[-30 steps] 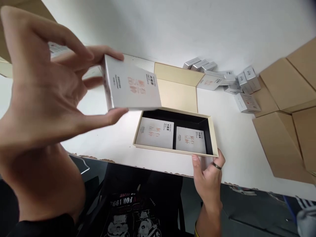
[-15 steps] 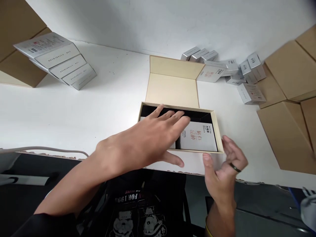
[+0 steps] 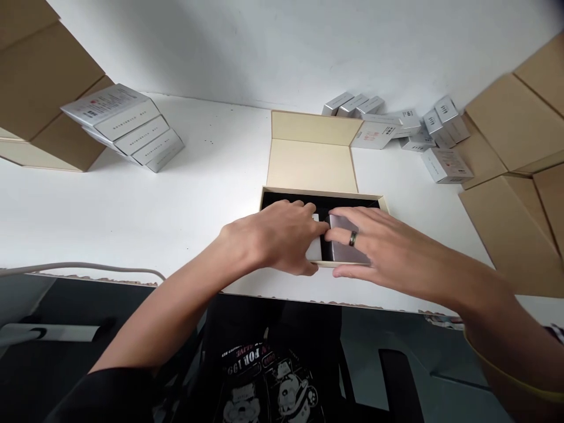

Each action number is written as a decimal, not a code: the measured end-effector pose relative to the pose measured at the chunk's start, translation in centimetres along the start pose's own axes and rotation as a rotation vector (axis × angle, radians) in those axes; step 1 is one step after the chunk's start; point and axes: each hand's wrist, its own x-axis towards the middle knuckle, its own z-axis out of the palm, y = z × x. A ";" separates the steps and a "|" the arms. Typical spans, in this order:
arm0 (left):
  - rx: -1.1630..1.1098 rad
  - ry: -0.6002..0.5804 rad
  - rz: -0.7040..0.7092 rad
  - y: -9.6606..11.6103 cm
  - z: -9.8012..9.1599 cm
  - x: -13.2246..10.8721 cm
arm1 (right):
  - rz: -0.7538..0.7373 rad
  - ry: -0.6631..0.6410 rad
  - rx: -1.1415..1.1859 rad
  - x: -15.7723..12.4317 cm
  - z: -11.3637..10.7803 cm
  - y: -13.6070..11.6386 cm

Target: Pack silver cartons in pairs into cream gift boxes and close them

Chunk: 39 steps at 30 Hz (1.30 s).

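Observation:
A beige gift box (image 3: 382,200) with a black inside lies open at the table's front edge, its lid (image 3: 311,155) folded back flat. Two white flat packets lie side by side in it. My left hand (image 3: 277,238) rests on the left packet (image 3: 315,251), fingers bent down over it and holding nothing. My right hand (image 3: 374,247), with a dark ring on one finger, lies flat with fingers stretched over the right packet (image 3: 340,225). The fingertips of both hands meet near the black gap between the packets. Most of both packets is hidden under my hands.
A leaning stack of white flat packets (image 3: 127,126) sits at the back left against brown cartons (image 3: 39,88). Several small silver boxes (image 3: 409,138) lie at the back right. Flat brown cartons (image 3: 515,194) cover the right side. A grey cable (image 3: 88,267) runs along the white table's (image 3: 198,200) front edge.
My left hand carried a white packet from up high down into the box and let go of it. My right hand moved from the box's front right corner onto the right packet.

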 end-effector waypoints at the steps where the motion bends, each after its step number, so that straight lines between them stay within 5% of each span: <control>1: -0.011 -0.007 0.004 0.0 0.0 0.0 | -0.003 -0.022 0.021 0.2 -0.1 0.3; 5: -0.044 -0.026 0.023 0.0 -0.1 0.1 | -0.030 -0.133 0.069 0.9 0.2 1.4; 11: -0.033 0.028 -0.010 0.0 0.4 -0.5 | -0.080 -0.130 0.033 2.3 1.0 1.8; 17: -0.042 0.082 -0.010 -0.2 1.2 -0.6 | 0.005 -0.385 0.018 3.2 -0.9 0.3; 23: -0.056 0.158 0.007 0.0 1.7 -1.1 | 0.088 -0.455 0.055 2.8 -1.2 0.0; 27: -0.066 0.541 0.174 -0.5 3.3 -4.0 | 0.079 -0.369 0.096 1.0 -4.5 0.9; 31: -0.233 0.999 0.172 -0.7 7.6 -7.2 | 0.101 -0.086 0.201 3.0 -7.6 4.1; 34: -0.349 1.302 0.034 0.7 11.9 -7.9 | 0.249 0.153 0.055 8.9 -6.4 7.4; 36: -0.477 1.423 -0.013 2.3 14.4 -7.7 | 0.220 0.154 -0.243 13.4 -4.4 9.2; 39: -0.594 1.455 -0.048 4.8 16.9 -7.3 | 0.258 0.106 -0.448 18.6 -1.6 10.5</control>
